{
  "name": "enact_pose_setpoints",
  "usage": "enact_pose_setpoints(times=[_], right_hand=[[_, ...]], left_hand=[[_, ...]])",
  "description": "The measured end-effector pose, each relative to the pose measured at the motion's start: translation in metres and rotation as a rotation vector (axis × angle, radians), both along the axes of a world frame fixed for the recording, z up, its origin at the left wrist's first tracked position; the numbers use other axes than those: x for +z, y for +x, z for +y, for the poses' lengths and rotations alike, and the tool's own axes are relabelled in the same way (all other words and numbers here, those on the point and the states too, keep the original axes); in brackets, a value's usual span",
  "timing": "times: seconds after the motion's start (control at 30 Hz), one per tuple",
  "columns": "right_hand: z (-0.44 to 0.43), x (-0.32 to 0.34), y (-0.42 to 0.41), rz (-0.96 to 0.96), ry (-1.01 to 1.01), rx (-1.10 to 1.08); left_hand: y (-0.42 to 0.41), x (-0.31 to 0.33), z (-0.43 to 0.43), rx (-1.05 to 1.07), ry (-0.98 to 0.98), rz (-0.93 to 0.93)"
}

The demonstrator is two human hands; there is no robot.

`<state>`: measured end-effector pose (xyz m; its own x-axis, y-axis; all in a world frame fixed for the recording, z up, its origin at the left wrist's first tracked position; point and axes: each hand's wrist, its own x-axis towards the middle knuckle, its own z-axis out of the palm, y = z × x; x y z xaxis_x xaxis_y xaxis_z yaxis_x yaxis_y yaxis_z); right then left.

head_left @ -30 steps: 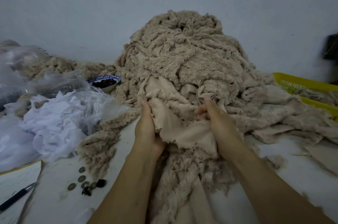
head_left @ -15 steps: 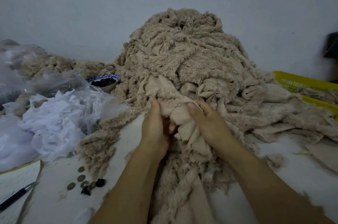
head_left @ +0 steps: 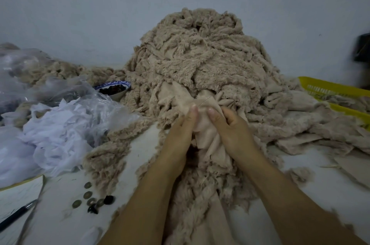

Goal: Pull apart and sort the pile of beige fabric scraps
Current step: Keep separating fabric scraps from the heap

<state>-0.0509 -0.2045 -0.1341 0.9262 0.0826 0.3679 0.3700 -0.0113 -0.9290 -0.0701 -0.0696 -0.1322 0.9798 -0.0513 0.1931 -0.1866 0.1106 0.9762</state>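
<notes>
A tall pile of beige fluffy fabric scraps [head_left: 200, 58] rises against the wall in the middle of the table. At its foot lies a smooth beige scrap [head_left: 208, 140], bunched up between both hands. My left hand [head_left: 180, 134] grips its left side with the thumb up on the cloth. My right hand [head_left: 232, 130] grips its right side, fingers curled round the folds. The two thumbs nearly touch. More fluffy scraps [head_left: 200, 194] trail down between my forearms toward the front edge.
Clear plastic bags with white scraps [head_left: 56, 130] fill the left. A blue-rimmed bowl of dark pieces [head_left: 114, 89] stands behind them. Coins and black buttons [head_left: 94, 200] and a pen [head_left: 16, 216] lie front left. A yellow basket [head_left: 332, 88] sits at right.
Both hands have come together, gathering the smooth beige scrap from a spread sheet into a tight bunch, and have shifted slightly up toward the pile.
</notes>
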Motion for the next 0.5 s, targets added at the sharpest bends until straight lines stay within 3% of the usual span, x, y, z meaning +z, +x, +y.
enact_pose_setpoints(times=[0.3,0.4,0.5], right_hand=[[0.006,0.001,-0.009,-0.028,-0.193,0.146],[-0.002,0.005,-0.005,0.073,-0.007,0.076],[-0.009,0.004,0.003,0.094,0.039,-0.101]], left_hand=[[0.008,0.0,0.009,0.317,-0.51,0.219],[0.016,0.0,0.034,0.457,-0.756,0.232],[0.013,0.001,0.027,0.335,-0.667,0.248]])
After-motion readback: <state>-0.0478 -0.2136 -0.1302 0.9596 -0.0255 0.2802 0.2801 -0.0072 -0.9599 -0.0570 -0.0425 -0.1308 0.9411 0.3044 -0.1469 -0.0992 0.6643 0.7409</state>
